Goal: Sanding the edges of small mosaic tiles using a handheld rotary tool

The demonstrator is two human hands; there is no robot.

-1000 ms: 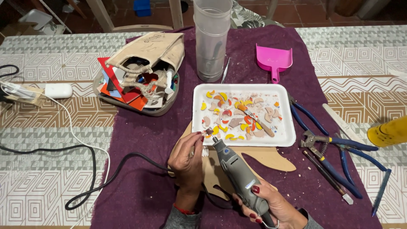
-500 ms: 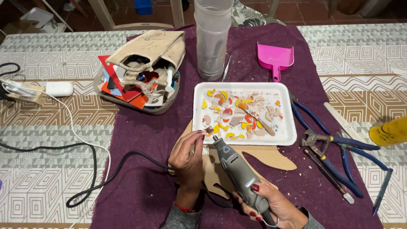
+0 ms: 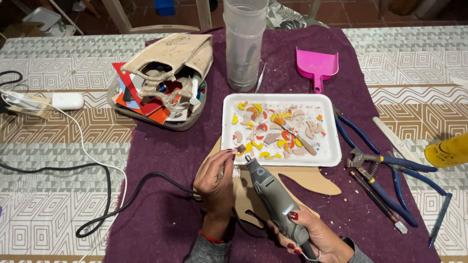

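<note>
We keep the white tray [image 3: 229,146] of coloured shards just beyond the work, so the next bit is within easy reach, and the flat brown cut-out board [image 3: 312,178] lies under our hands as a rest (the purple cloth [image 3: 165,160] covers the desk beneath). Our left hand [image 3: 214,182] pinches a small dark piece [image 3: 240,149] between fingertips, lifted by the tray's near left corner. Our right hand [image 3: 304,234] is wrapped tight around the grey rotary tool [image 3: 270,192], its tip meeting the piece. Blue pliers [image 3: 390,163] wait on the right.

Single head-worn view, steeply down, close over table [image 3: 58,126]
</note>
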